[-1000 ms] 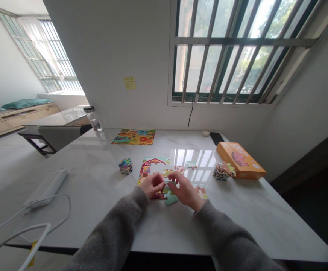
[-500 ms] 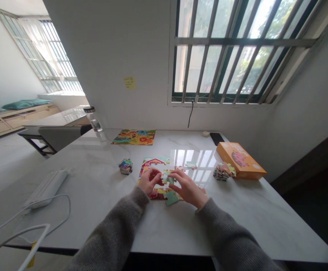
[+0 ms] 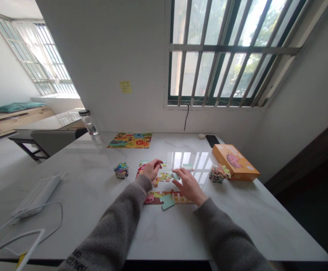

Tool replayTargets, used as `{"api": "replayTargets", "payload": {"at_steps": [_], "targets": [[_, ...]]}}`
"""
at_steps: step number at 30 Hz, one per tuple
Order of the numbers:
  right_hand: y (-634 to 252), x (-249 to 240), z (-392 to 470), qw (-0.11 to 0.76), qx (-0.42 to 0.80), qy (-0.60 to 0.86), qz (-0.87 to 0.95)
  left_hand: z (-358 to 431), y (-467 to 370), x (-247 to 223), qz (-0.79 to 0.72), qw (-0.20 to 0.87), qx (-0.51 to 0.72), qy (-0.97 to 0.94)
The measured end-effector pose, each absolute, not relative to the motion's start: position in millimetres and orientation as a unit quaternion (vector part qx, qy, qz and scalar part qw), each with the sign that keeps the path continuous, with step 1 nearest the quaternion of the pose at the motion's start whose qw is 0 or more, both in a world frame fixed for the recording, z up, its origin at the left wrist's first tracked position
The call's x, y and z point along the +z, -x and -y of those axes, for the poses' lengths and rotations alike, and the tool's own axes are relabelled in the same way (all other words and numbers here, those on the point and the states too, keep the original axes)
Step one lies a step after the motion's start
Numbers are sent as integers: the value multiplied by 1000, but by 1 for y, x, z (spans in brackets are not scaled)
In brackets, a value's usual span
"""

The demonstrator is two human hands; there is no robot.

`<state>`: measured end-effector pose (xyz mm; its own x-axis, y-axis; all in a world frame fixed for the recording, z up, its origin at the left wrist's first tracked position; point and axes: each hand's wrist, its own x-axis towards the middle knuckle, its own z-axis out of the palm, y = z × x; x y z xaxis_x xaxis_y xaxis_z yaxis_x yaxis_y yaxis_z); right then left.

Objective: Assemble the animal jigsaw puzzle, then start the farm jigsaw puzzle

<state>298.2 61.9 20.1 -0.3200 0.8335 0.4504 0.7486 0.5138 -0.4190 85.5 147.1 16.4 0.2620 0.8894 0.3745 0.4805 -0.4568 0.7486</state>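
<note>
A partly assembled jigsaw puzzle [image 3: 156,200] lies on the table below both of my hands, with gaps in its middle. My left hand [image 3: 152,170] is over its upper left part, near the red barn pieces, fingers curled and fingertips close together. Whether a piece is between them is too small to tell. Between the thumb and fingers of my right hand [image 3: 190,186] is a pale green puzzle piece [image 3: 175,175]. A loose green piece [image 3: 167,202] overlaps the puzzle's bottom edge. Another pale piece [image 3: 188,166] lies at the upper right.
Stacks of pieces stand left [image 3: 121,171] and right [image 3: 219,174]. An orange puzzle box [image 3: 236,162] sits at the right, with a phone [image 3: 212,141] behind it. A colourful picture sheet [image 3: 130,140], a bottle [image 3: 89,123] and a power strip [image 3: 37,195] are further left.
My left hand has moved up, away from the puzzle's middle to its upper part. My right hand stays by the middle with the pale green piece. The view has shifted slightly.
</note>
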Motion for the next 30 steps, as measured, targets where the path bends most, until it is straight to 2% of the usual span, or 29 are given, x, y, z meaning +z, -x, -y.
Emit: {"api": "replayTargets", "payload": {"at_steps": [9, 17, 30], "targets": [[-309, 12, -81, 317, 62, 506, 800, -159, -88, -7, -440, 148, 366, -807], [-308, 17, -139, 214, 43, 522, 825, -160, -87, -17, -452, 49, 292, -841], [-298, 3, -176, 169, 46, 512, 841, -155, -91, -25, -464, 22, 223, -857]]}}
